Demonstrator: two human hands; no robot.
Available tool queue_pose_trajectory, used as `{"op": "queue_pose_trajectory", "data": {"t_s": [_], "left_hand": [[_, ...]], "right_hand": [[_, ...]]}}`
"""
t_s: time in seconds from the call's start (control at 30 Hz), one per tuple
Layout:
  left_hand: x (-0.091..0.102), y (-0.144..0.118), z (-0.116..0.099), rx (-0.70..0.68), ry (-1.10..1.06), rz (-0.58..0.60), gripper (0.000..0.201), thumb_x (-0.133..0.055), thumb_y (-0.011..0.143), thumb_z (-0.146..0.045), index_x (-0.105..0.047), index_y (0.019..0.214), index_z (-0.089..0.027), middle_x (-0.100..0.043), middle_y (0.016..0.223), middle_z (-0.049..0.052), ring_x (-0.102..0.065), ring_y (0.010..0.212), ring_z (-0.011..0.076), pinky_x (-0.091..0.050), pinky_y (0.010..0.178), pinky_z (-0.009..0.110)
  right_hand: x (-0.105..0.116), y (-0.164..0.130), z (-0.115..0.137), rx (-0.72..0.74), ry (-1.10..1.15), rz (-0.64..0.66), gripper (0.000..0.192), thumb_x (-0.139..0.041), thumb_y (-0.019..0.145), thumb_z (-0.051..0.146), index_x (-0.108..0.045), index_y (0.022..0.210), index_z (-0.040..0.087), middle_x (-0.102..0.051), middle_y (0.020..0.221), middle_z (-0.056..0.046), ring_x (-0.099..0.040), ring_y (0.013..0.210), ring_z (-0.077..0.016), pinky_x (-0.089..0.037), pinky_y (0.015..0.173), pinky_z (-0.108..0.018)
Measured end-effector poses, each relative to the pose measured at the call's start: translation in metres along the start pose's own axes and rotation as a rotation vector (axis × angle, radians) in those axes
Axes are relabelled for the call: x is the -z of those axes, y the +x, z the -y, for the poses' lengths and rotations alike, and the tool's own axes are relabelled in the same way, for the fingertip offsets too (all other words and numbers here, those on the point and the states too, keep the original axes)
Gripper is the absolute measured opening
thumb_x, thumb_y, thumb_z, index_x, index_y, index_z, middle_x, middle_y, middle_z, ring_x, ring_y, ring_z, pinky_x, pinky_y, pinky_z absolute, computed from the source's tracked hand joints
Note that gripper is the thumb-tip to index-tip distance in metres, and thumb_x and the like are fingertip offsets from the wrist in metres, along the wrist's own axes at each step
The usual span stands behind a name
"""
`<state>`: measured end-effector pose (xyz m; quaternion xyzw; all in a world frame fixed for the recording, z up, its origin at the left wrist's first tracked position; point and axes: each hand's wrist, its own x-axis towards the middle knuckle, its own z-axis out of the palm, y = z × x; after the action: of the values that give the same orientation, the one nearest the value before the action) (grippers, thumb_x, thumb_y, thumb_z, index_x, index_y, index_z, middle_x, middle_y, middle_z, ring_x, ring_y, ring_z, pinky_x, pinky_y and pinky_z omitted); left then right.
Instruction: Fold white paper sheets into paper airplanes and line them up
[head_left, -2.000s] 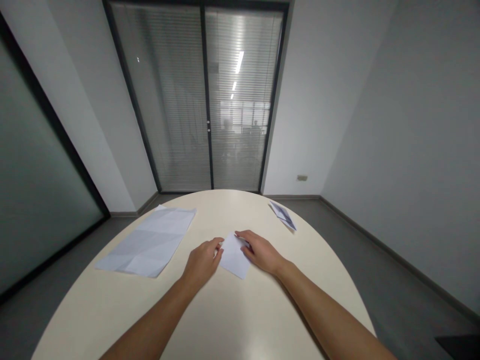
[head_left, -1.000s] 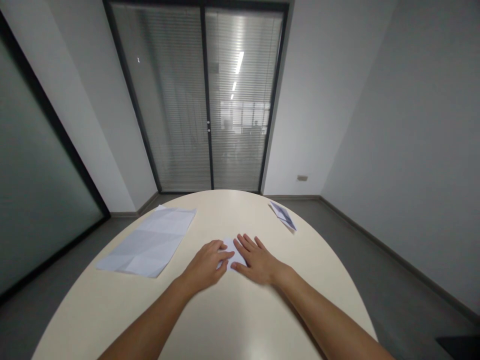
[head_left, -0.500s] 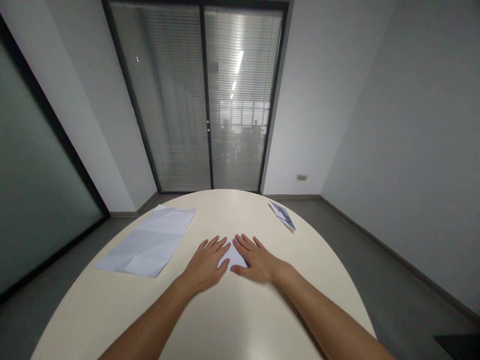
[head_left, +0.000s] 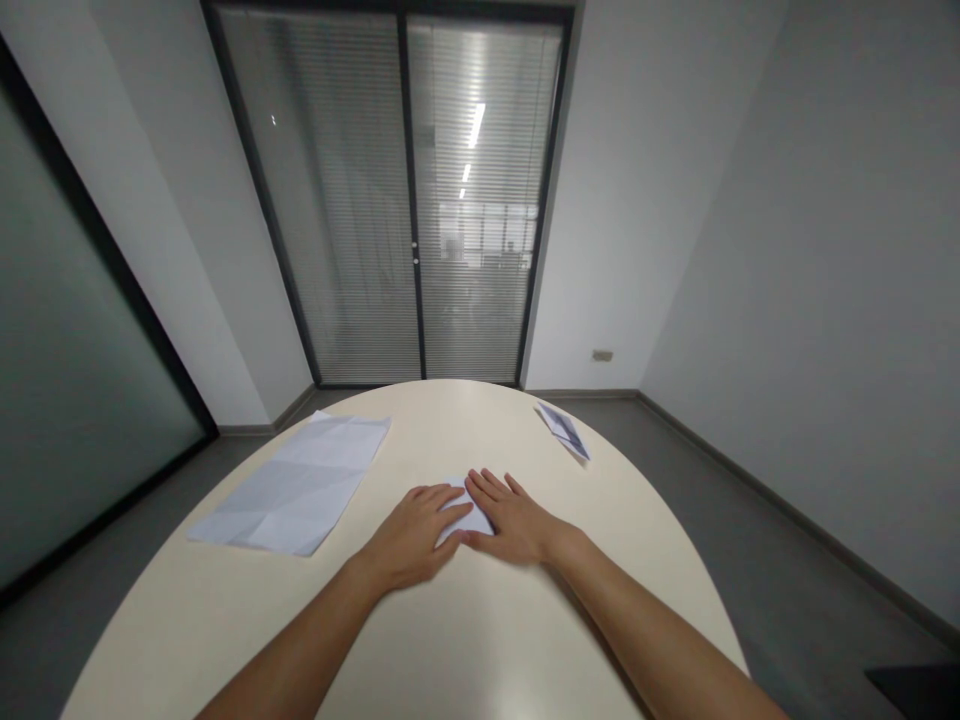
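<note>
Now, left hand [head_left: 411,535]: fingers parted, over small paper [head_left: 474,521].
Right hand [head_left: 519,525]: fingers spread, paper's right side.
Paper: best pressed evenly.

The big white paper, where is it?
In the head view, the big white paper lies on the left side of the pale table, to the left of the left hand, not touching it.
</note>
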<state>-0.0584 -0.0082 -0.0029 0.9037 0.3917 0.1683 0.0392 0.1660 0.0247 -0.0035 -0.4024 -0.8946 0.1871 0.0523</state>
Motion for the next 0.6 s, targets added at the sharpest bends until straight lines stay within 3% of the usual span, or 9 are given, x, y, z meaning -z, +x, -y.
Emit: {"op": "queue_pose_trajectory", "data": {"t_s": [0.17,0.43,0.6], "left_hand": [[0.008,0.001,0.001,-0.031,-0.031,-0.013,0.036,-0.049,0.097,-0.031,-0.064,0.129,-0.027,-0.062,0.136,0.007,-0.054,0.127,0.0246,-0.039,0.11,0.044],[0.023,-0.001,0.005,0.009,-0.097,-0.003,0.034,-0.045,0.099,-0.031,-0.078,0.092,-0.025,-0.073,0.116,0.005,-0.064,0.108,0.0207,-0.046,0.1,0.036],[0.027,-0.007,0.012,0.019,-0.108,0.045,0.034,-0.046,0.097,-0.031,-0.079,0.09,-0.025,-0.074,0.117,0.003,-0.068,0.105,0.0198,-0.048,0.097,0.034]], "right_hand": [[0.001,-0.001,0.0,0.003,-0.002,0.005,0.091,-0.036,0.092,0.074,-0.015,0.159,0.017,-0.012,0.164,-0.013,-0.008,0.152,-0.0323,-0.004,0.122,-0.054],[0.005,-0.001,0.002,-0.009,-0.01,0.029,0.094,-0.037,0.092,0.074,-0.015,0.159,0.012,-0.011,0.164,-0.015,-0.007,0.152,-0.033,-0.005,0.122,-0.055],[0.005,-0.001,-0.006,-0.029,0.005,0.031,0.097,-0.037,0.09,0.076,-0.014,0.159,0.011,-0.009,0.163,-0.017,-0.007,0.152,-0.0326,-0.006,0.123,-0.053]]}}
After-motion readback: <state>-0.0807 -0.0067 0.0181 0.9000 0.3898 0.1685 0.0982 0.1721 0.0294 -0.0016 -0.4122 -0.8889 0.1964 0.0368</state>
